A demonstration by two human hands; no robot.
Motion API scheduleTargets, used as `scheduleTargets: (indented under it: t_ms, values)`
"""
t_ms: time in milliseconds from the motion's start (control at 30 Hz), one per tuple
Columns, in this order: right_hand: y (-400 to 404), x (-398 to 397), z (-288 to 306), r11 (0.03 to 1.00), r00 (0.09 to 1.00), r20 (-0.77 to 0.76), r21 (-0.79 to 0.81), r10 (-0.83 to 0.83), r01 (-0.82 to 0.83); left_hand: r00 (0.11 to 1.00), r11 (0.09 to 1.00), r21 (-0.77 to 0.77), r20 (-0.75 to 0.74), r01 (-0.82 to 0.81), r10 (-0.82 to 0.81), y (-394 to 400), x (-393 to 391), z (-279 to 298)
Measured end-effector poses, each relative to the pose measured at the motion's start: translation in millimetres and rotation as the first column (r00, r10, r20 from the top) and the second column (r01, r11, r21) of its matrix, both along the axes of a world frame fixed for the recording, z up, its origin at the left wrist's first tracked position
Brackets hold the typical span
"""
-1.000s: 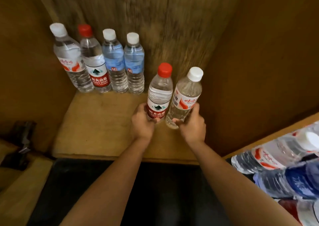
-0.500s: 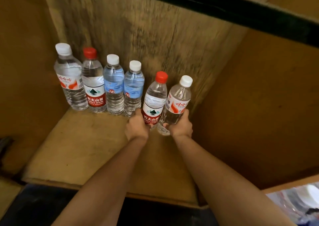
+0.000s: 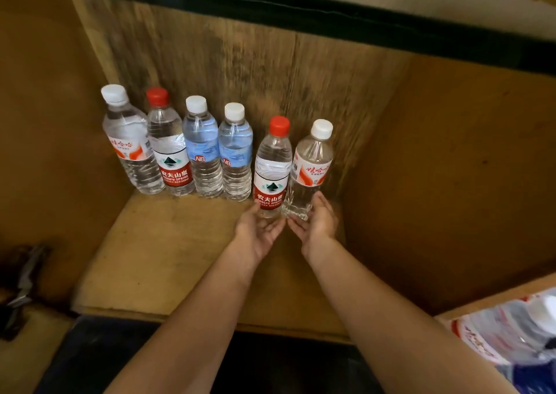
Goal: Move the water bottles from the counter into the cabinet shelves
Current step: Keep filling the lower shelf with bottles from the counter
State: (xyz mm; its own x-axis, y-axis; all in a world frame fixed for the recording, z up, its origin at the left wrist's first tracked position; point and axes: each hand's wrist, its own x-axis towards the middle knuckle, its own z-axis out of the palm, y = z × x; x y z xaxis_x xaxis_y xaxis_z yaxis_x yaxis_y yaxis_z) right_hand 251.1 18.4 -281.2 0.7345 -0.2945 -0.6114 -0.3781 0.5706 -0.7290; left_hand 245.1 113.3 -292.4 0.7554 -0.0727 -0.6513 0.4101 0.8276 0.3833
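Released: both hands, left (image 3: pixel 255 232) and right (image 3: pixel 317 223), now spread open, off the red-cap bottle (image 3: pixel 272 171) and white-cap bottle (image 3: pixel 310 171). Both stand on the shelf (image 3: pixel 168 252), extending the back row; this pair is placed.

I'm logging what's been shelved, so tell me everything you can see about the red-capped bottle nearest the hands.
The red-capped bottle is clear ribbed plastic, filled with water and sealed by a red screw cap. Its label is white above with a dark mountain logo and red below with white lettering. It stands nearly upright on the wooden shelf, fifth in the row, close against the white-capped bottle. The left hand lies open at its base, apparently just touching it.
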Motion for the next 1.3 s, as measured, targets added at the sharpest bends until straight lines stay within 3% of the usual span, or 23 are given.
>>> scheduleTargets:
  t_ms: [167,400,867,1133,1300]
  values:
    - [0,10,4,0.998,0.998,0.033,0.052,-0.049,0.047,0.997,0.994,-0.097,0.051,-0.059,0.064,5,14,12]
    - [-2,27,7,0.998,0.998,0.042,0.036,0.052,-0.053,0.993,0.985,-0.134,0.03,-0.106,0.111,4,27,23]
    - [0,39,10,0.994,0.997,0.055,0.093,0.058,-0.063,0.998,0.999,-0.025,0.03,-0.045,0.046,13,42,22]
    - [1,35,8,0.994,0.993,0.036,-0.016,0.113,-0.112,0.998,0.976,0.206,-0.018,0.069,-0.067,19,50,34]
    - [-2,34,9,0.975,0.985,0.1,-0.187,0.138,-0.117,0.996,0.975,0.209,-0.061,0.081,-0.07,24,52,33]
